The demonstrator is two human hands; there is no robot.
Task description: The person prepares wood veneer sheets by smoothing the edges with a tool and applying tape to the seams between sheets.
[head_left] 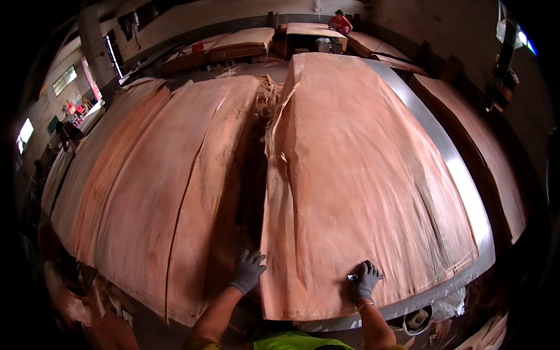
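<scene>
Left hand (249, 271) at the edge, right hand (368, 280) on top of a wide wood sheet (361, 175)

The grey-gloved left hand is at the sheet's left edge near the close end, fingers parted; whether it pinches the edge or only touches it, I cannot tell. The right hand, also grey-gloved, rests on the sheet near the same end, its fingers curled round a small tool (352, 277) whose shiny end sticks out on the left.

The pinkish-brown sheet lies on a metal-topped desk (449, 154), bare metal showing along the right and near edges. Its left side is ragged and creased.

Below the desk's near right corner stands a round bucket (405, 324) holding a greyish-tan lump (416, 318). Beside it is a clear plastic bag (452, 304), contents not readable.

Across a dark gap to the left lies a broad stack of sheets (163, 175); another stack (478, 146) runs along the right. At the far end a person in red (340, 23) is near a pale grey container (323, 44), its inside too small to make out.
</scene>
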